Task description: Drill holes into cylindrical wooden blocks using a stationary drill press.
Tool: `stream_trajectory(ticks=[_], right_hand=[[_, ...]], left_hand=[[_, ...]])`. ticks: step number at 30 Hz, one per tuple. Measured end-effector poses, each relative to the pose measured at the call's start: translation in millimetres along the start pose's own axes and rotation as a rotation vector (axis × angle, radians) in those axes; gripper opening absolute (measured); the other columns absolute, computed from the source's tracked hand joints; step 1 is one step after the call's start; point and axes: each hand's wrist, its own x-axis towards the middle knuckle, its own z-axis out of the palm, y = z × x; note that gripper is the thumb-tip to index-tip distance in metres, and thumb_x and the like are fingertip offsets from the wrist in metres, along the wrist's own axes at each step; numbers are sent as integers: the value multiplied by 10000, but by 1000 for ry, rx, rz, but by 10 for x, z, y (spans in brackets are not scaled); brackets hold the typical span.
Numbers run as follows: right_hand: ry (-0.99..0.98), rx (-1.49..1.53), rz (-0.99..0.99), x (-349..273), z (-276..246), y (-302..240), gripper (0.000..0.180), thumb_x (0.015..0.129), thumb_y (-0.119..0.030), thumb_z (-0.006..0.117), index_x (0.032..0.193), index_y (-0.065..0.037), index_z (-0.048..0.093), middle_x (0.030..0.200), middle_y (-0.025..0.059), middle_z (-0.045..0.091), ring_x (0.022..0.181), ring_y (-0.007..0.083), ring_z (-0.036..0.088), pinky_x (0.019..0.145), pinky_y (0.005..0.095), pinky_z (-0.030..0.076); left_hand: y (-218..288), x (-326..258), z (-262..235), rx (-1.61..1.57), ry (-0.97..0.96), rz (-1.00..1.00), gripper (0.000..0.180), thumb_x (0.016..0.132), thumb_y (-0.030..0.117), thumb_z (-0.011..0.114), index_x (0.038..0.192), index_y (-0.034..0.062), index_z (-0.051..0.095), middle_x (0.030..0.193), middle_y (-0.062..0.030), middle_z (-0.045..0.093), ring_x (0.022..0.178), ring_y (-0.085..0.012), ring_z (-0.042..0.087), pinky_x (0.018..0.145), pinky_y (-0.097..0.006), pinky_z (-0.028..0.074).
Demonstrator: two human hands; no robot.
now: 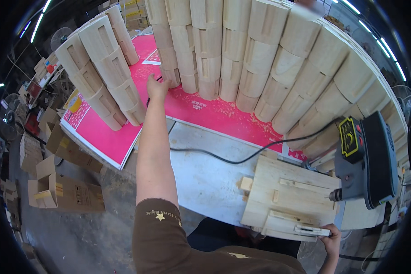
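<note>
My left hand [158, 87] is stretched far forward over the pink sheet [187, 107]. Its thumb and fingers are apart, beside the foot of a stack of curved pale wooden pieces [170, 75]. A bit of black cord shows between the fingers; I cannot tell whether they touch it. Down at the right, my right hand [332, 238] is closed around the end of a slotted wooden piece [285, 224]. This piece lies along the near edge of a wooden board with strips [301, 192]. The drill press [367, 157] stands over the board's right side, its chuck [335, 195] just above the wood.
Tall stacks of wooden pieces [210, 59] line the table's back, with two more rows [109, 68] at the left. A black cable [237, 161] crosses the white tabletop [196, 176]. Yellow tape [74, 104] sits at the left edge; cardboard boxes [73, 194] stand on the floor.
</note>
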Motion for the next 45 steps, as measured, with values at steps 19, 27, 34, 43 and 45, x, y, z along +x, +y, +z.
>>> stream_trajectory(ticks=[19, 27, 34, 43, 45], right_hand=[[98, -105, 179, -31, 60, -196, 268, 512, 25, 756, 761, -14, 665, 737, 57, 637, 705, 120, 591, 675, 241, 456], [56, -145, 168, -31, -20, -108, 265, 516, 8, 758, 763, -21, 668, 741, 59, 635, 711, 129, 593, 685, 252, 455], [85, -101, 201, -26, 59, -213, 223, 556, 4, 745, 755, -22, 648, 745, 54, 633, 720, 118, 584, 693, 253, 450], [52, -102, 177, -5, 39, -201, 211, 557, 30, 708, 748, -21, 636, 741, 48, 631, 727, 110, 578, 687, 244, 440], [45, -110, 151, 1, 35, -198, 217, 553, 36, 705, 751, -21, 636, 741, 45, 629, 727, 108, 578, 686, 243, 439]], left_hand=[[-207, 832, 815, -195, -94, 126, 813, 429, 193, 826, 1105, -39, 437, 1056, -226, 589, 980, -342, 590, 832, -408, 484], [-145, 902, 771, -231, -49, 310, 835, 429, 167, 830, 1132, -37, 429, 1074, -209, 588, 991, -321, 589, 853, -378, 478], [195, 608, 499, -186, -197, 149, 830, 430, 174, 831, 1139, -24, 447, 1089, -193, 590, 995, -316, 590, 847, -373, 480], [-272, 707, 565, -189, -58, 197, 784, 450, 189, 836, 1095, -41, 454, 1074, -205, 586, 1001, -330, 582, 841, -391, 478], [-282, 659, 528, -192, -62, 190, 779, 455, 185, 833, 1095, -43, 453, 1075, -205, 584, 999, -328, 583, 842, -391, 478]])
